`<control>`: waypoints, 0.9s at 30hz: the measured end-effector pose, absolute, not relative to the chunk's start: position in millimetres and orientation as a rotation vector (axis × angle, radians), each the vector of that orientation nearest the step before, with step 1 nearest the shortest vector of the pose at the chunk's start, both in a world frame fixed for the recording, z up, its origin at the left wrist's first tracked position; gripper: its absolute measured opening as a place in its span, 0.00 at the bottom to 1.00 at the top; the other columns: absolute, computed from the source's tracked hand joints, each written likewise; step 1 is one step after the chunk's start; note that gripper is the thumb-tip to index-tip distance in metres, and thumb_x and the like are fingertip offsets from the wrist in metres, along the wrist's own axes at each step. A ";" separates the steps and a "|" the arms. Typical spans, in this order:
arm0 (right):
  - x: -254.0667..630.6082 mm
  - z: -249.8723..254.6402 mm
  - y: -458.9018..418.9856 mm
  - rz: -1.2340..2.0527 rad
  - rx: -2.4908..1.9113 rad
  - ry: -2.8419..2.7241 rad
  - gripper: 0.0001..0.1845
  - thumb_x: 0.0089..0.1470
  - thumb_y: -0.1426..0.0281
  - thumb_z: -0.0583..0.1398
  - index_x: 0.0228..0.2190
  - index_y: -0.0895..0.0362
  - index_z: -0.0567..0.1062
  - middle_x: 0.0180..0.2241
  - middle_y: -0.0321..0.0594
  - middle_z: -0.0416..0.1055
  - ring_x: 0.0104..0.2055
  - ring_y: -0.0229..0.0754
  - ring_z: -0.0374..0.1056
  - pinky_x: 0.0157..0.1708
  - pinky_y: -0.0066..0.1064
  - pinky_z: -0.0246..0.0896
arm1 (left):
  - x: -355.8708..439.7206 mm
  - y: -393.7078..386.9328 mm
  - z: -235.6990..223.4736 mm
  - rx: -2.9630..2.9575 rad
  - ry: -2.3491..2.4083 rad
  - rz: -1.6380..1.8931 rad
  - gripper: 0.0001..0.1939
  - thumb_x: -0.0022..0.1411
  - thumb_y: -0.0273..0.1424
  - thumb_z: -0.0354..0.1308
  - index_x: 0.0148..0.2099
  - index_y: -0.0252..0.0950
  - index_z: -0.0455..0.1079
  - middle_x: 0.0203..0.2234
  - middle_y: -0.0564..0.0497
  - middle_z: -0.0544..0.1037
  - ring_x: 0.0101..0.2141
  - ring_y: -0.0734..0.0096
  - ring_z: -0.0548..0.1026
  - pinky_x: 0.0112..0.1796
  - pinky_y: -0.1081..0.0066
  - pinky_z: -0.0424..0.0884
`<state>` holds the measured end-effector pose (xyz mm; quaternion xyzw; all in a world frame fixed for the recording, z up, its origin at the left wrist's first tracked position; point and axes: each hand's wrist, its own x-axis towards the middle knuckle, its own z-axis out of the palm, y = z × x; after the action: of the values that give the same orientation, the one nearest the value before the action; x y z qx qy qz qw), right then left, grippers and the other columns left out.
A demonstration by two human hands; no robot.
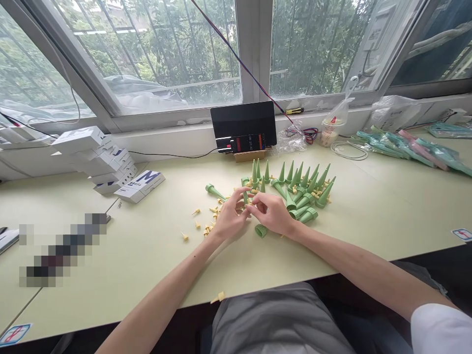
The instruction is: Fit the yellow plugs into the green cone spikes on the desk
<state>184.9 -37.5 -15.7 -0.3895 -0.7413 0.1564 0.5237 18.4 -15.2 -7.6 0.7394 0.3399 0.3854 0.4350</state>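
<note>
My left hand (231, 217) is closed around a green plastic watering spike (245, 197), held upright just above the table. My right hand (273, 212) meets it from the other side, its thumb and forefinger pinched at a small yellow valve piece (250, 201) against the spike; the fingers partly hide it. Loose yellow valve pieces (185, 237) lie scattered left of my left hand. Behind and right of my hands, several green spikes (282, 173) stand point up, many with yellow pieces at the base. Other green spikes (309, 215) lie on their sides, open ends showing.
A phone (250, 143) with a running timer leans before a black screen (241, 120). White boxes (140, 186) are stacked at the left. To the right are a bagged cup (329, 132) and green and pink packets (416, 147). One yellow piece (218, 298) lies at the front edge.
</note>
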 end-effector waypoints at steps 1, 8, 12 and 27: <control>184.9 -16.9 -36.9 0.382 -0.921 -1.773 0.10 0.59 0.67 0.60 0.26 0.52 0.66 0.17 0.26 0.55 0.19 0.35 0.54 0.45 0.42 0.72 | 18.4 -15.2 -7.7 1.838 0.840 0.956 0.23 0.63 0.28 0.58 0.60 0.42 0.62 0.51 0.44 0.75 0.40 0.67 0.79 0.36 0.70 0.79; 184.7 -15.3 -37.9 0.432 -0.926 -1.750 0.11 0.61 0.66 0.60 0.27 0.53 0.68 0.18 0.28 0.59 0.20 0.35 0.57 0.42 0.37 0.72 | 18.9 -16.1 -4.5 1.802 0.845 0.957 0.22 0.64 0.33 0.59 0.59 0.41 0.61 0.49 0.44 0.75 0.40 0.67 0.79 0.34 0.70 0.80; 185.2 -10.3 -40.3 0.411 -0.995 -1.742 0.15 0.66 0.63 0.55 0.28 0.55 0.71 0.23 0.35 0.69 0.23 0.36 0.62 0.29 0.29 0.63 | 18.9 -16.6 -3.1 1.808 0.904 0.961 0.22 0.64 0.37 0.61 0.58 0.41 0.63 0.44 0.47 0.76 0.37 0.67 0.79 0.31 0.71 0.80; 186.9 -3.7 -41.6 0.441 -0.993 -1.593 0.13 0.65 0.63 0.57 0.47 0.56 0.70 0.31 0.37 0.70 0.24 0.36 0.63 0.27 0.30 0.63 | 18.5 -15.7 -11.1 2.428 0.861 1.079 0.14 0.58 0.19 0.56 0.45 0.38 0.74 0.35 0.50 0.75 0.31 0.75 0.72 0.28 0.77 0.72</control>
<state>186.9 -41.6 -3.7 -0.4231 -0.6787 0.1880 0.5701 18.5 -15.7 -11.1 0.8562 0.3036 0.3804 0.1735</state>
